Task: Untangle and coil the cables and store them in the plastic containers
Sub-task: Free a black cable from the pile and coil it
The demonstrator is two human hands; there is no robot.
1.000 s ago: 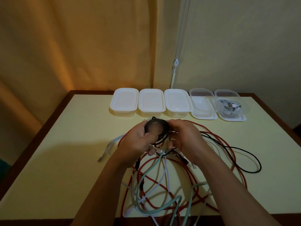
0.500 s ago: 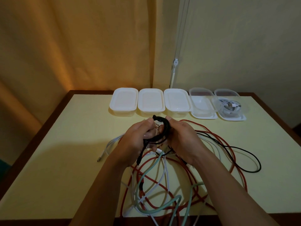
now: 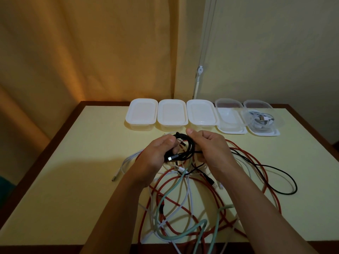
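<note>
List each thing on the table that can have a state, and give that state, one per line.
Black cable coil: coiled, held above the table by both hands.
Left hand: grips the coil.
Right hand: grips the coil.
Three white containers: lids on.
Fourth container: open, no cable inside.
Fifth container: open, white cable coiled inside.
Red cable: loose, tangled.
Green cable: loose, tangled.

Coiled black cable (image 3: 185, 150) between both hands

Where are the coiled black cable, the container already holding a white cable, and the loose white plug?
coiled black cable (image 3: 189, 146), head view, right side of coil.
filled container (image 3: 246, 114), head view, left wall.
white plug (image 3: 115, 177), head view, plug body.
</note>
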